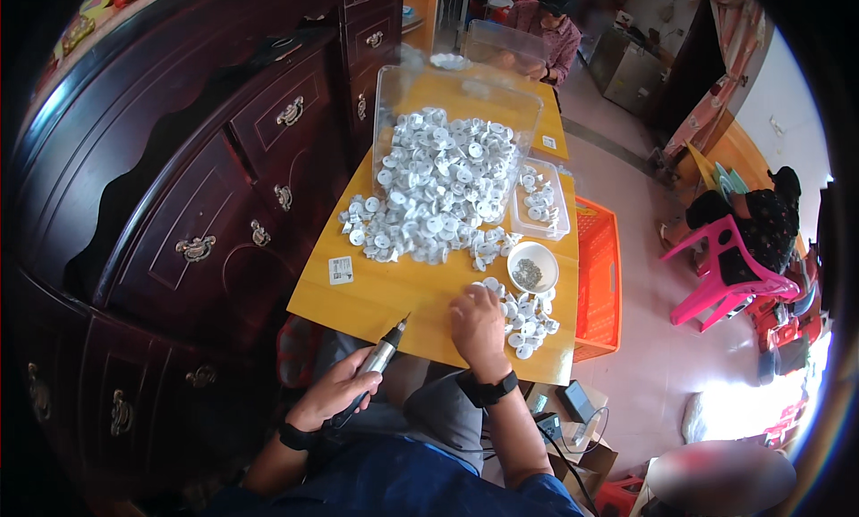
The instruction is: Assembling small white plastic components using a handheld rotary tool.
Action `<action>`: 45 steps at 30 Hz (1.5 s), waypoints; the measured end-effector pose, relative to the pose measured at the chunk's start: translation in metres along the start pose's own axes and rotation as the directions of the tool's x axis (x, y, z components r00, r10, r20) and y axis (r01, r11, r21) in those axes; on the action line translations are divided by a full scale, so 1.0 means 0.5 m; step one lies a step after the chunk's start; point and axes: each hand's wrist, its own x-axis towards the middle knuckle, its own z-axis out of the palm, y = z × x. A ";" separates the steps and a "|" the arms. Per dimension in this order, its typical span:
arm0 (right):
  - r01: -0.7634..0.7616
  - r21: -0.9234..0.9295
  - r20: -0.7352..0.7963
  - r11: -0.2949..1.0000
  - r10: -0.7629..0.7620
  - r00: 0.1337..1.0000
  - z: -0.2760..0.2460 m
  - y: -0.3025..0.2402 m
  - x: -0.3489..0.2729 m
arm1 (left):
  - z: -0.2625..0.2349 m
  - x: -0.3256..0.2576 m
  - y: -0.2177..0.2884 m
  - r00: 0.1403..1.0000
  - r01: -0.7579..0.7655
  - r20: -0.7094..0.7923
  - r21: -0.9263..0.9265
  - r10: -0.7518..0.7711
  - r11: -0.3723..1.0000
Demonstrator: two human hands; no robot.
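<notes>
Left hand (338, 387), black band (297, 436) at its wrist: grasping a driver (379, 356), silver and black, tilted, its tip pointing away over the near part of the table; right hand (477, 327), black watch (489, 390) at its wrist: fingers curled down at the table, beside the near white parts (530, 322), whether gripping one cannot be told; two dark devices (577, 401), low down, right of the person's knees; table (380, 292), yellow, with a label (340, 270) stuck near its left edge; near white parts, a loose cluster at the right of the table; bowl (552, 259), white, just beyond them, small metal pieces (527, 274) inside; crate (601, 284), orange, right of the table; main heap (447, 173) of like white parts, mid-table, partly within a large clear tub (386, 92); tray (564, 217), clear, right of the heap, holding more of the same; cabinet (179, 204), dark wood, along the left; chair (727, 266), pink, to the right, well apart from the table; co-worker (548, 38), seated at the far end
</notes>
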 end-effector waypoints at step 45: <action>-0.381 -0.376 0.264 0.845 0.492 0.830 -0.015 0.280 0.178 | 0.004 0.013 -0.019 0.998 -0.047 0.037 -0.006 0.048 0.999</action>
